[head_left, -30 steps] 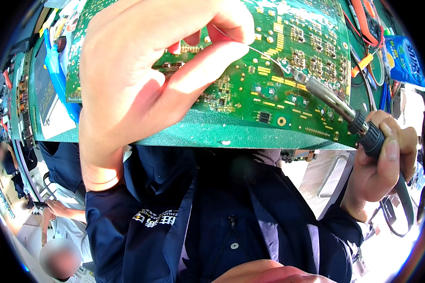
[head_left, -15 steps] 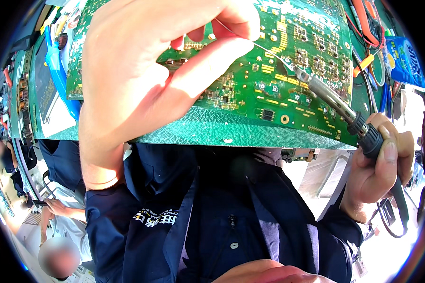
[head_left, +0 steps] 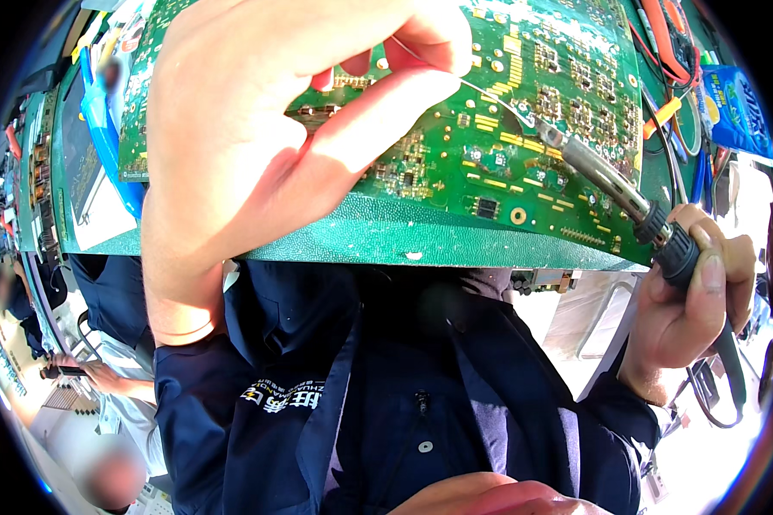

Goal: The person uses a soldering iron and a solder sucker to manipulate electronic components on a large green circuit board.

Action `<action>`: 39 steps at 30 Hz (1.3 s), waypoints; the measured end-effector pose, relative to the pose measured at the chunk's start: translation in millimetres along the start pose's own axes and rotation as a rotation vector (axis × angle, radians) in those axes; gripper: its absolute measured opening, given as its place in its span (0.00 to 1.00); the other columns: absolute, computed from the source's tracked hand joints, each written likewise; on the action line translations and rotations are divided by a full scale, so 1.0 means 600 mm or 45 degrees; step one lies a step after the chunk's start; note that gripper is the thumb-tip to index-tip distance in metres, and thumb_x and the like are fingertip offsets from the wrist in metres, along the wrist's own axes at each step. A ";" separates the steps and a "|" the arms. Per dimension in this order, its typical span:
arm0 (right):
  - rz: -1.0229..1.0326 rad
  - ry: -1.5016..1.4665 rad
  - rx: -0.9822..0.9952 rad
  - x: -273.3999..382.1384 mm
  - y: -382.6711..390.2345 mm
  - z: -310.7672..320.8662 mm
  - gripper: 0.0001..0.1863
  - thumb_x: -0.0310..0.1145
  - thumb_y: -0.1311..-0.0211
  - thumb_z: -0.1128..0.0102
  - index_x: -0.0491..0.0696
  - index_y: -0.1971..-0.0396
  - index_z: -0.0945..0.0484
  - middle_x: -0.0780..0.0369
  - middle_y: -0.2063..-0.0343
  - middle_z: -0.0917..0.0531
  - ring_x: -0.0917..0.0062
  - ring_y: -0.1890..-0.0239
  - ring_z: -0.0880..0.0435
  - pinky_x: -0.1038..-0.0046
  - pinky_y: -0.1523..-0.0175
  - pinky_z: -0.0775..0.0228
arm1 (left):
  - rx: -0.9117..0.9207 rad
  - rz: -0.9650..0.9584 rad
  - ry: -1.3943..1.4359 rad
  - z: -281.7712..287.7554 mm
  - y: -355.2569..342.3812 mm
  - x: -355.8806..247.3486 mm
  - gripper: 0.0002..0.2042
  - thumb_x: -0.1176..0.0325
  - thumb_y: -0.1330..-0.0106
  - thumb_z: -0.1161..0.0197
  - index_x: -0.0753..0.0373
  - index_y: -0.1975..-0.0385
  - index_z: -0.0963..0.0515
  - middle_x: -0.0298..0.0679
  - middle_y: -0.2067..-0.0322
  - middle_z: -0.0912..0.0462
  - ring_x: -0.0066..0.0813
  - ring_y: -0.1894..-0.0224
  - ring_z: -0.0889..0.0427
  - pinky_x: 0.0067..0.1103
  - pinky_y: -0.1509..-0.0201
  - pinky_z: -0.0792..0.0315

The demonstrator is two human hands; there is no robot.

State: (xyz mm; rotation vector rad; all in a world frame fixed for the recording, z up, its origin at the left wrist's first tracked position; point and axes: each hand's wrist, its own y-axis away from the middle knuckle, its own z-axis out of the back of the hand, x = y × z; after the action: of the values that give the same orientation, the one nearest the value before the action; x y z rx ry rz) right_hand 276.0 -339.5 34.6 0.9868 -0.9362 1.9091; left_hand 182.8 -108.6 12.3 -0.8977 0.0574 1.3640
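Note:
A large green circuit board (head_left: 489, 184) with gold pads and small chips lies on the green mat. Over its left part, my left hand (head_left: 258, 120) pinches a thin solder wire (head_left: 492, 96) between thumb and forefinger. From the fingertips the wire runs right and down to the tip of a soldering iron (head_left: 605, 180). My right hand (head_left: 696, 296) grips the iron by its dark handle at the board's lower right corner. The tip meets the wire close to the gold pads; whether it touches the board I cannot tell. My left hand hides part of the board.
A blue-handled tool (head_left: 103, 120) lies left of the board. At the right are an orange meter (head_left: 666, 34), a blue packet (head_left: 737, 112), cables and orange-handled pliers or a similar tool (head_left: 661, 118). Another person (head_left: 112, 378) is at lower left. The green mat's edge (head_left: 421, 249) faces me.
Both hands stay almost in place, with the wire and the iron tip still meeting at nearly the same spot. The other person's hand at lower left has shifted slightly.

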 end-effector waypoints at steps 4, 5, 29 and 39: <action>-0.008 -0.112 0.075 -0.008 -0.005 0.017 0.12 0.38 0.46 0.50 0.43 0.74 0.33 0.57 0.84 0.31 0.85 0.88 0.40 0.84 0.81 0.48 | -0.006 0.006 -0.012 0.002 0.002 -0.001 0.05 0.82 0.50 0.39 0.67 0.74 0.25 0.36 0.75 0.23 0.20 0.76 0.30 0.14 0.71 0.38; -0.015 -0.129 0.086 -0.008 -0.006 0.022 0.14 0.39 0.47 0.48 0.42 0.73 0.32 0.55 0.83 0.29 0.85 0.89 0.39 0.85 0.82 0.48 | -0.005 0.005 -0.008 0.001 0.000 -0.001 0.05 0.82 0.50 0.39 0.67 0.74 0.25 0.36 0.75 0.23 0.20 0.76 0.30 0.14 0.71 0.38; -0.012 -0.029 0.016 0.000 -0.001 0.002 0.09 0.31 0.44 0.57 0.49 0.81 0.40 0.65 0.91 0.40 0.85 0.86 0.43 0.80 0.74 0.50 | -0.015 0.023 -0.029 0.000 0.000 -0.001 0.05 0.81 0.50 0.39 0.66 0.74 0.24 0.34 0.76 0.23 0.19 0.77 0.30 0.14 0.72 0.38; 0.009 -0.044 0.041 -0.005 -0.002 0.006 0.09 0.32 0.42 0.58 0.47 0.80 0.38 0.66 0.91 0.41 0.86 0.86 0.43 0.81 0.74 0.50 | 0.007 0.036 -0.056 0.005 0.000 -0.001 0.04 0.81 0.50 0.39 0.65 0.75 0.24 0.34 0.76 0.24 0.18 0.77 0.30 0.14 0.72 0.39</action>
State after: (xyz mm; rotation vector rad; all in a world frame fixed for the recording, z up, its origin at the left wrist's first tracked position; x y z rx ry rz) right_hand 279.4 -343.1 33.6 1.0398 -0.9320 1.9239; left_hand 181.3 -107.0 14.8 -0.8648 0.0397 1.4087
